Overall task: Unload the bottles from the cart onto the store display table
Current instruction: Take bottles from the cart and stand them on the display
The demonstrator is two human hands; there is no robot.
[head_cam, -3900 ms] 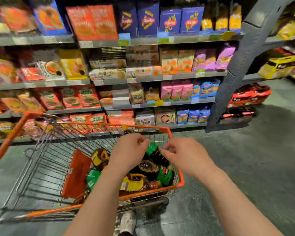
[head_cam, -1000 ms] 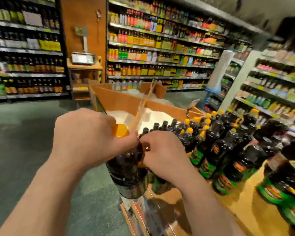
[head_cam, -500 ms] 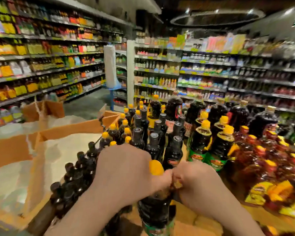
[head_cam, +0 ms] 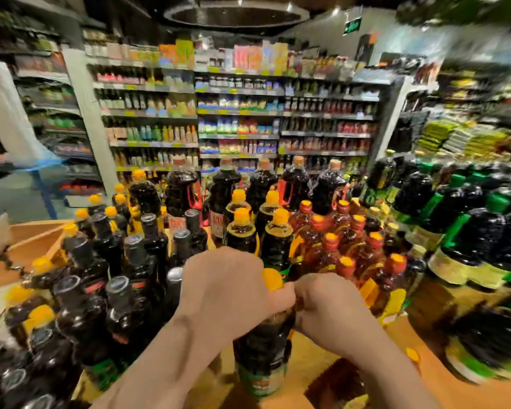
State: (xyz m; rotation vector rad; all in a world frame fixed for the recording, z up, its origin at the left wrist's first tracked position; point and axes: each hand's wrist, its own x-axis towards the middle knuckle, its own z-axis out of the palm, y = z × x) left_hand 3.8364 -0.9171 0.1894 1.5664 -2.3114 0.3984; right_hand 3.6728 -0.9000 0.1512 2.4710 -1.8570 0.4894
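Head view: both hands up front, close together over the display table, wooden top, bare patch showing low right. Left hand curled round the neck of a dark bottle, fingers wrapped just under its yellow cap. Bottle upright, green label at its base, base at or just above the tabletop, contact unclear. Right hand curled tight right beside the same neck, touching the left hand; looks like it grips something there but what it holds is hidden, cannot tell. Table crowded: dark bottles with black caps on the left, yellow-capped dark bottles just behind the hands, amber bottles with orange caps centre-right, big dark jugs with green handles on the right, blurred. Cardboard box at far left edge. Stocked store shelves behind, motion blur at frame edges
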